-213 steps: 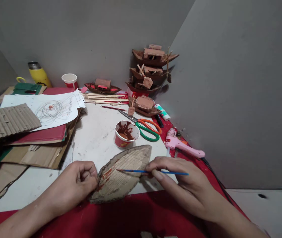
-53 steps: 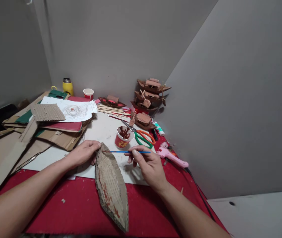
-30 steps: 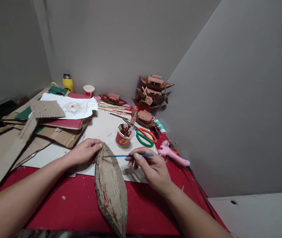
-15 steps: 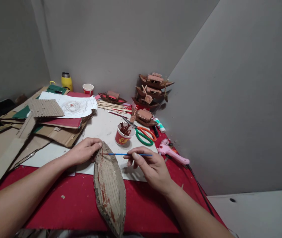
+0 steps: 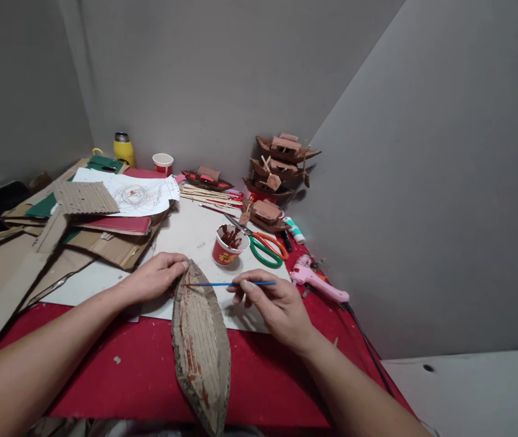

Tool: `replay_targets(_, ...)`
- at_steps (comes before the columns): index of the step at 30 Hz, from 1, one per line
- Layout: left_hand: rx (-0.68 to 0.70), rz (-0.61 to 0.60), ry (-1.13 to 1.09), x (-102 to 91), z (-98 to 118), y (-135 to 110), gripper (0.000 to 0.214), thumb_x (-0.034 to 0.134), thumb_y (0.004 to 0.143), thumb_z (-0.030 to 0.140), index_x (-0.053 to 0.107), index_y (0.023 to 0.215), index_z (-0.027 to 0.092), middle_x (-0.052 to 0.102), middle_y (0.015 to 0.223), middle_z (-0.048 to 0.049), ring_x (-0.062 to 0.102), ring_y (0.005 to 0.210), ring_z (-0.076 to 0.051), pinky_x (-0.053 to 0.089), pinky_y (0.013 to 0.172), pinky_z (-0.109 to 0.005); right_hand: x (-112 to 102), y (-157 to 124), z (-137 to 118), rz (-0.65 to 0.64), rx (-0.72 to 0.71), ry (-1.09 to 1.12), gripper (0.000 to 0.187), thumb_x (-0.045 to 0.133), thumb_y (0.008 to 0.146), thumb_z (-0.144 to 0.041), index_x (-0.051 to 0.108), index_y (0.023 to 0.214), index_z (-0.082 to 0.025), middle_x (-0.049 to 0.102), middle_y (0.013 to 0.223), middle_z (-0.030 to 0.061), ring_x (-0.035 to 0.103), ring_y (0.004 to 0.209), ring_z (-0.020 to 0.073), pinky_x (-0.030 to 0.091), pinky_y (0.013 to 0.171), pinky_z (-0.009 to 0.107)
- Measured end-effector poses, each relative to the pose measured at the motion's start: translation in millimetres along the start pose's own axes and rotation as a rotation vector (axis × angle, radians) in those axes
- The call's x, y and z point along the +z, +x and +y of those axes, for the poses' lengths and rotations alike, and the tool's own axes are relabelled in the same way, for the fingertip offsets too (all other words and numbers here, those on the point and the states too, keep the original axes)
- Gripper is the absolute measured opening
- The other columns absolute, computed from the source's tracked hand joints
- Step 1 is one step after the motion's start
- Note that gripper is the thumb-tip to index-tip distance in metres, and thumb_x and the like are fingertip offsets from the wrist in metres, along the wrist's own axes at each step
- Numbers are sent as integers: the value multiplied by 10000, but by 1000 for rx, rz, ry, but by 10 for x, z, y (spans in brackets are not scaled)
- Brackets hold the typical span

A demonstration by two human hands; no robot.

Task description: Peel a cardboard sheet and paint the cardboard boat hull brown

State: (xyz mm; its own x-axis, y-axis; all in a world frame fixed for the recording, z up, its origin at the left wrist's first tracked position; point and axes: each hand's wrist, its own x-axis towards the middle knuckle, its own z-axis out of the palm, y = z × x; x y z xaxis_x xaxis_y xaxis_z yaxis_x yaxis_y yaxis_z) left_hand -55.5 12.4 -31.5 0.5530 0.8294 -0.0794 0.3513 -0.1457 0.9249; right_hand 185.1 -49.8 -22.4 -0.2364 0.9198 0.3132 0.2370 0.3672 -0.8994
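Note:
A cardboard boat hull [image 5: 206, 340] points away from me, its corrugated inside streaked with reddish-brown paint along the left. My left hand [image 5: 161, 276] pinches the hull's far tip between thumb and fingers. In my right hand [image 5: 272, 303] is a thin blue paintbrush [image 5: 215, 284], held level between thumb and fingers. The brush tip touches the inside of the hull near its far left edge. Just beyond the hull stands a red and white paper cup [image 5: 226, 252], smeared inside with brown paint.
Scissors [image 5: 265, 250] with green and orange handles lie beside the cup. Brown model boats [image 5: 268, 212] sit at the back, near wooden sticks [image 5: 213, 196]. A pink glue gun [image 5: 317, 284] lies at right. Cardboard pieces [image 5: 117, 243] and a paper drawing [image 5: 144, 197] cover the left.
The brush and my right hand have shifted very slightly left along the hull's inside. My left hand keeps its hold on the tip.

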Motion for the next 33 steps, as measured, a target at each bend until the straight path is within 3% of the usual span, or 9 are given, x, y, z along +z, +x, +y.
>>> replay_targets(5, -2, 2, 10, -3, -19, -1, 351, 391, 884, 456, 460, 664, 191, 360, 607, 57, 331, 572, -119, 286, 549, -239, -9, -20, -73, -155, 50, -18, 266, 512, 938, -360, 649, 816, -166, 699, 682, 42, 655, 590, 137, 540, 580, 245)
replay_targets(11, 15, 13, 22, -4, 1, 3, 342, 409, 883, 432, 453, 645, 190, 379, 616, 51, 339, 594, -122, 289, 567, -241, 4, 8, 0, 53, 10, 12, 192, 587, 894, -343, 681, 908, -175, 699, 699, 36, 636, 580, 134, 538, 551, 249)
replay_targets(17, 5, 5, 12, 1, 18, 1, 337, 397, 877, 438, 460, 653, 193, 381, 604, 53, 349, 578, -123, 305, 559, -241, 17, -22, -46, -146, 49, 5, 237, 558, 908, -363, 692, 864, -173, 703, 668, 41, 642, 566, 137, 544, 546, 247)
replay_targets(23, 8, 12, 27, 3, 7, 3, 337, 407, 878, 429, 470, 652, 187, 387, 616, 49, 344, 591, -121, 296, 565, -239, 0, 4, 1, 54, -17, -33, 174, 591, 890, -319, 692, 889, -177, 706, 703, 38, 645, 589, 140, 548, 568, 255)
replay_targets(29, 2, 10, 23, 6, -6, 5, 343, 397, 874, 451, 497, 681, 185, 401, 624, 40, 370, 602, -131, 323, 569, -244, 5, -24, -44, -118, -3, -57, 237, 524, 930, -336, 671, 832, -178, 691, 667, 35, 649, 584, 144, 543, 574, 255)
replay_targets(33, -1, 24, 40, 10, 14, 4, 337, 407, 865, 440, 478, 651, 190, 392, 610, 43, 362, 591, -130, 314, 563, -246, -15, -13, 35, 71, -76, -77, 172, 546, 923, -314, 666, 914, -190, 698, 748, 43, 653, 618, 149, 544, 566, 265)
